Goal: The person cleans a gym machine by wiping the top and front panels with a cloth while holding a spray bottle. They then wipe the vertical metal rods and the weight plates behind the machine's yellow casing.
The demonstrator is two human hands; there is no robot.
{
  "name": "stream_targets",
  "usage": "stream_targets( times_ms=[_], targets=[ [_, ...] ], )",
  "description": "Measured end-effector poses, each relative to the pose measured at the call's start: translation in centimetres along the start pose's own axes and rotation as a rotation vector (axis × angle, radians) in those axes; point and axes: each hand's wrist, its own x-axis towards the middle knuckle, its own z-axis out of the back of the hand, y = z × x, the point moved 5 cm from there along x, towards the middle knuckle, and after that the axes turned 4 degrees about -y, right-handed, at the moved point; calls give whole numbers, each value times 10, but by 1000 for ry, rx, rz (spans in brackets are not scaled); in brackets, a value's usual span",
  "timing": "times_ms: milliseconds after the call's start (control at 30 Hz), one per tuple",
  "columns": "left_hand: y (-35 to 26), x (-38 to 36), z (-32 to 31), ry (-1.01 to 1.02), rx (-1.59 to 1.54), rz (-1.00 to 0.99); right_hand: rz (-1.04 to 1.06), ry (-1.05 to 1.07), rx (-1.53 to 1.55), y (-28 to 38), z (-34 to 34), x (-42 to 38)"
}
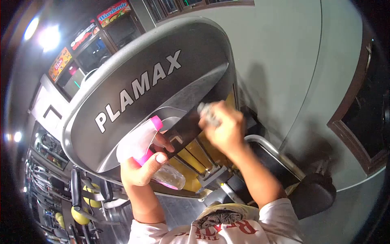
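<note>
My left hand (142, 168) is wrapped round the neck of a spray bottle (168, 177), which has a white-and-pink spray head and a see-through body. Its pink nozzle points up toward the dark panel of a gym machine (191, 44) lettered PLAMAX. Slightly blurred, my right hand (223, 124) grips a bunched grey cloth (209, 114) in closed fingers. The cloth overlaps the panel's lower right part in this view. Between my hands, a recessed holder (168, 112) is set into the panel, partly hidden by the bottle.
Metal guide rods (201, 152) stand before a yellow backing below the panel. A black padded seat (313, 195) is at lower right, beside a grey wall (284, 53). More gym equipment with yellow parts (80, 215) fills the lower left.
</note>
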Motion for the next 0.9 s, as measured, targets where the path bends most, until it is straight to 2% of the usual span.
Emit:
stream_targets(
  times_ms=[100, 133, 167, 233, 300, 367, 433, 500, 533, 567, 633, 700, 767, 833, 900],
  targets=[
    [0, -3, 0, -8, 8, -21, -170, -85, -18, -29, 8, 24],
    [1, -3, -1, -17, -1, -12, -153, -57, -36, -23, 5, 17],
    [1, -2, -2, -24, -10, -7, 5, -78, -100, -15, 1, 8],
    [0, -2, -1, -10, -6, -19, 79, 55, 23, 13, -5, -20],
    [0, -3, 1, -1, -14, -13, 141, 72, -98, 37, -3, -34],
    [2, -4, 2, 0, -45, -1, 0, 100, 19, 18, -1, -25],
    [4, -2, 1, 4, -68, -13, 31, -28, -85, 0, 5, -2],
    [4, -4, 1, 1, -77, 11, -132, -74, -75, -23, 8, 13],
    [2, -5, 0, -1, -73, 37, -151, -33, -58, -19, 9, 8],
    [1, -4, 0, -1, -68, 59, -45, -53, -103, -10, 5, 1],
    [0, -4, 0, -17, -64, 34, 14, 73, -46, 12, 0, -23],
    [1, -4, -1, -16, -68, 32, 60, 112, -51, 28, -4, -41],
    [0, -3, 0, -13, -71, 28, -22, 184, -50, 18, 1, -32],
    [0, -4, 2, -13, -61, 47, 39, 14, -92, 0, 7, -7],
    [0, -5, 0, -37, -63, 64, -309, -10, -39, -34, 11, 10]
  ],
)
